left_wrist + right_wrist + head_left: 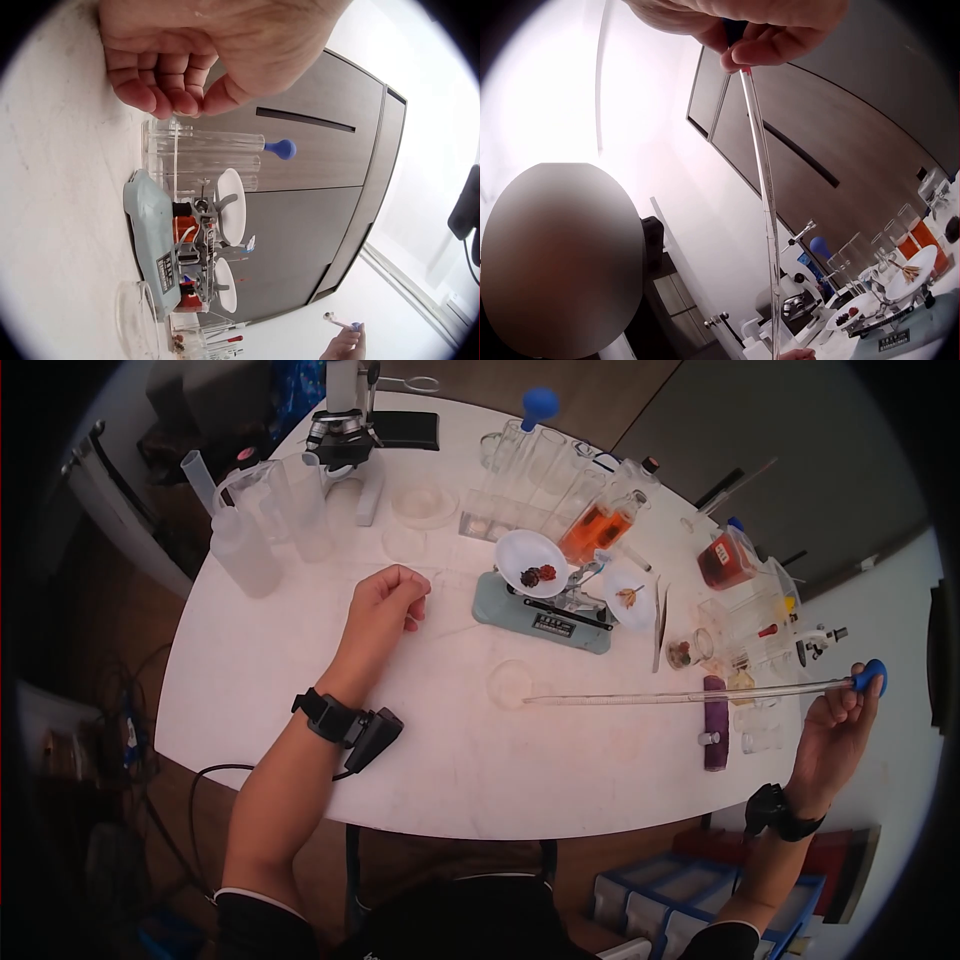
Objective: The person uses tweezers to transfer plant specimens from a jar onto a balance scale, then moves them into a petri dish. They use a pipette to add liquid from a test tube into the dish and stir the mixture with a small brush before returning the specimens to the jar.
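My right hand (838, 725) grips a long glass pipette (650, 698) at its blue rubber bulb (870, 677), raised at the right side. In the head view the pipette stretches leftward, and its thin end overlaps the small clear dish (510, 685). From the right wrist, thumb and fingers (769, 51) show pinched round the top of the tube. My left hand (390, 598) is over the table left of the balance, fingers loosely curled; nothing shows between thumb and fingertips in the left wrist view. The green balance (540, 615) carries dark and red bits on one white pan, dry tan pieces on the other.
Behind the balance stand glass tubes in a rack (490, 525) and bottles of orange liquid (600, 525). Plastic bottles (240, 550) and a microscope (345, 445) occupy the back left. Tweezers (661, 628), a purple roll (715, 725) and small glassware crowd the right edge.
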`<state>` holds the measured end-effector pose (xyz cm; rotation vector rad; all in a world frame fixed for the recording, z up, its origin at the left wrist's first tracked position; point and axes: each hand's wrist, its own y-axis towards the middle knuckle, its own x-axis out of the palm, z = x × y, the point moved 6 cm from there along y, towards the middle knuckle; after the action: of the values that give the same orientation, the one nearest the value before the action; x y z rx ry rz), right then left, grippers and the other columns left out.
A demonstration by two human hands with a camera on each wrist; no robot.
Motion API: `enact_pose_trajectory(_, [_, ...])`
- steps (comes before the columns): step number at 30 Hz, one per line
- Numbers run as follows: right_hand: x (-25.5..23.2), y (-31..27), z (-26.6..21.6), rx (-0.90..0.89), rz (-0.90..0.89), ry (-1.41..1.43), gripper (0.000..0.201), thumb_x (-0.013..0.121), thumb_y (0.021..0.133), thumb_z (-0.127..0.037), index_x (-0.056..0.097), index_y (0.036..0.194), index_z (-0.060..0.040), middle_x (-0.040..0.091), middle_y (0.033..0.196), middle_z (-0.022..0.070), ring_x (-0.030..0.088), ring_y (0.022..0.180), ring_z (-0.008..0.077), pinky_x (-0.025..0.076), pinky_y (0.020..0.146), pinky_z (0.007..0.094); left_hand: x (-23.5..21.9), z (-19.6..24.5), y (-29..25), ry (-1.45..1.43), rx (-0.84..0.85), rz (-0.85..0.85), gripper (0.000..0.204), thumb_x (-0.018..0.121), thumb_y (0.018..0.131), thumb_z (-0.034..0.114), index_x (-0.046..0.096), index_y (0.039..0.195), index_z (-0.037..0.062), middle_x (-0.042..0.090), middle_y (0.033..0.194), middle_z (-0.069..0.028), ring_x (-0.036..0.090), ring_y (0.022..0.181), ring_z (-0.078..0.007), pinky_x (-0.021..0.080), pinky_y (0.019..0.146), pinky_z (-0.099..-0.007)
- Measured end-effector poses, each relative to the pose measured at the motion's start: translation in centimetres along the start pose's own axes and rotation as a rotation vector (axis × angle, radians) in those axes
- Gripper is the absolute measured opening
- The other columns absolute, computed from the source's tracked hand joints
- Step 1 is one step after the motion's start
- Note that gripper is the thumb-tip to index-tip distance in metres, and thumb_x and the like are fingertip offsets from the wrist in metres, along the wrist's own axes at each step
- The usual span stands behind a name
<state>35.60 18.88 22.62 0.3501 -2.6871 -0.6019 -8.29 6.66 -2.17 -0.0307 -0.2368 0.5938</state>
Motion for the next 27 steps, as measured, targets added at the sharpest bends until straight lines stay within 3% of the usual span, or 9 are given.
enact_pose_trajectory(6, [0.1,-0.5,2.0,-0.006,0.014,-0.078,0.026,0.050,0.103,-0.028,0.052,0.109,-0.0023,0.050,0.071,-0.0020,0.041,0.062,0.0031,0.033,0.054,0.0180,0.1,0.1,-0.1,0.017,-0.014,-0.023,0.013,0.056,0.091,0.019,0.060,0.083,0.0086,0.056,0.077,0.0028,0.052,0.070,-0.0062,0.041,0.066,-0.0229])
enact_pose_trajectory(18, [2.8,-1.2,3.3,-0.064,0.030,-0.223,0.030,0.052,0.102,-0.029,0.052,0.110,-0.0001,0.054,0.069,-0.0007,0.040,0.059,0.0045,0.032,0.057,0.0176,0.1,0.1,-0.2,0.012,-0.023,-0.023,0.014,0.057,0.091,0.020,0.061,0.083,0.0085,0.058,0.079,0.0028,0.053,0.070,-0.0059,0.041,0.066,-0.0228])
enact_pose_trajectory(27, [4.4,-1.1,2.8,-0.105,-0.106,-0.322,0.030,0.051,0.103,-0.028,0.053,0.109,0.0012,0.056,0.070,0.0016,0.042,0.058,0.0041,0.033,0.055,0.0181,0.1,0.2,-0.2,0.032,-0.013,-0.027,0.015,0.056,0.091,0.019,0.061,0.084,0.0073,0.058,0.079,0.0025,0.052,0.070,-0.0060,0.042,0.066,-0.0235])
